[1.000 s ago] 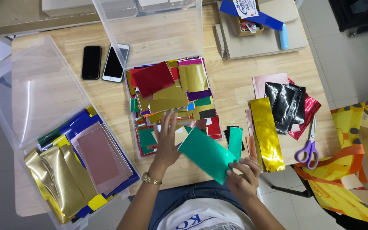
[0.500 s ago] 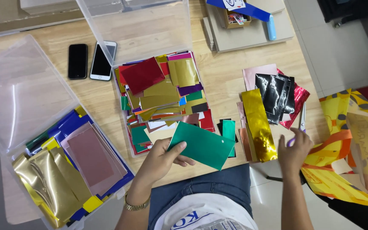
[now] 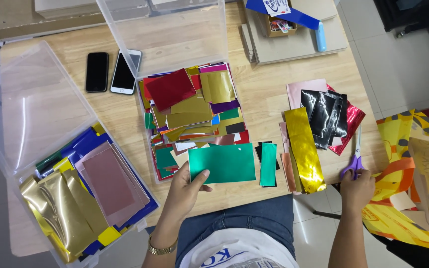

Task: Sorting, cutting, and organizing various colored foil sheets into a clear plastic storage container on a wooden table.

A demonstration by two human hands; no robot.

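Green foil sheet [image 3: 223, 163] pinched flat at its near-left corner by left hand [image 3: 187, 188]; right hand [image 3: 357, 189] grips purple scissors [image 3: 352, 161] at the worktop's [image 3: 264, 97] right edge.

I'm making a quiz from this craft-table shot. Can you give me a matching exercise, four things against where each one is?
Things:
1. green foil sheet
2. purple-handled scissors
3. two phones
4. gold foil strip

Places:
A. on the table, left of the open middle box
B. under the right hand
C. held in the left hand
D. on the pile right of the middle box

Pairs: 1-C, 2-B, 3-A, 4-D
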